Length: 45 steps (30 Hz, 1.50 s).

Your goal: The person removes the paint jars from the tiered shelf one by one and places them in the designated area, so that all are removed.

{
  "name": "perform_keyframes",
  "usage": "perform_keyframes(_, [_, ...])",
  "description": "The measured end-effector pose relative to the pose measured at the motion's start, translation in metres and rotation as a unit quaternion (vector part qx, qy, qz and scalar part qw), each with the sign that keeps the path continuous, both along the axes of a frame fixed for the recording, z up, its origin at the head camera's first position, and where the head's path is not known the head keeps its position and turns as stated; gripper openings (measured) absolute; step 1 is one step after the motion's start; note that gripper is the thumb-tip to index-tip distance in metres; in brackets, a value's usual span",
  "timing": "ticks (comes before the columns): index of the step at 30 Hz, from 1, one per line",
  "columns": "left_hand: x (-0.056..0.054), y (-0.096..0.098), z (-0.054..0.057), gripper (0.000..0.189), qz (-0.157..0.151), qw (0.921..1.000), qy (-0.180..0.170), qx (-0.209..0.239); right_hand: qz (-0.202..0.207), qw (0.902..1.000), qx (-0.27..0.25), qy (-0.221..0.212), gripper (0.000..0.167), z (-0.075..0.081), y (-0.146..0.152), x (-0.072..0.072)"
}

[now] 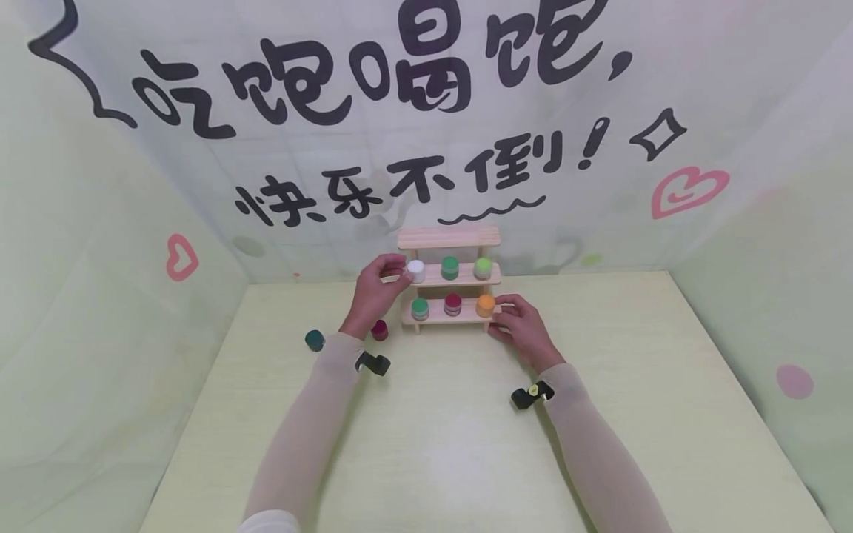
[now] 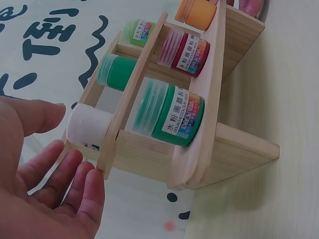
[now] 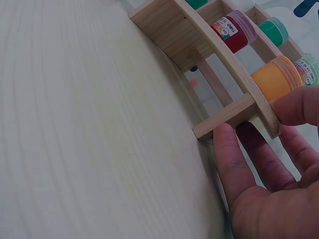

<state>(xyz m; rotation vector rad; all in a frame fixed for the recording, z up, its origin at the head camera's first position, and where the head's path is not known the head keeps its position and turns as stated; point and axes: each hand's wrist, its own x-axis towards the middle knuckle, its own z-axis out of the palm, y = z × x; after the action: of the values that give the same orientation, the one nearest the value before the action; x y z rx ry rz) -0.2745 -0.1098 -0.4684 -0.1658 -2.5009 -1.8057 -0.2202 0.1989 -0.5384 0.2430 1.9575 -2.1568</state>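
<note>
A small three-tier wooden rack [image 1: 449, 238] stands against the back wall, carrying several paint jars. My left hand [image 1: 375, 292] is at the left end of its middle shelf, beside a white jar [image 2: 88, 127]. In the left wrist view the thumb and fingers spread loosely around that jar, with a gap at the thumb. My right hand [image 3: 274, 184] grips the right end of the lowest shelf, thumb at the shelf's tip and fingers by the leg. Next to that thumb sits an orange jar [image 3: 277, 77]. A green jar [image 2: 169, 113] and a dark red jar [image 1: 453, 303] share the lowest shelf.
Green [image 1: 450, 268] and light green [image 1: 483, 268] jars stand on the middle shelf. On the table [image 1: 440, 429], left of the rack, are a dark teal jar [image 1: 315, 340] and another dark red jar [image 1: 379, 330]. Printed cloth [image 1: 373, 148] hangs close behind the rack.
</note>
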Motion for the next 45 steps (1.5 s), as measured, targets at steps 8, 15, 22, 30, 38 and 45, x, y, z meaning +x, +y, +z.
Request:
perform_keyframes(8, [-0.002,0.006,-0.003,0.047,-0.008,0.9999,-0.001,-0.008,-0.002,1.0000,-0.002,-0.003,0.031,-0.003,0.001,0.000])
perform_keyframes(15, [-0.003,0.010,-0.004,0.046,0.000,0.9994,-0.003,-0.035,-0.005,1.0000,-0.003,-0.002,0.031,-0.003,0.000,0.001])
perform_keyframes(22, [-0.003,0.009,-0.004,0.040,-0.002,0.9990,0.002,-0.046,-0.006,1.0000,-0.001,-0.003,0.031,-0.004,0.001,0.002])
perform_keyframes(30, [-0.001,0.003,-0.004,0.038,-0.004,0.9993,-0.028,-0.026,-0.002,1.0000,0.001,-0.003,0.032,-0.003,0.001,0.000])
perform_keyframes(38, [0.002,-0.004,-0.008,0.040,-0.011,0.9997,-0.022,-0.007,-0.001,1.0000,0.003,-0.006,0.032,-0.004,0.001,0.000])
perform_keyframes(45, [0.004,-0.009,-0.008,0.042,-0.016,0.9997,-0.017,0.005,-0.002,1.0000,0.004,-0.004,0.032,-0.003,0.001,-0.002])
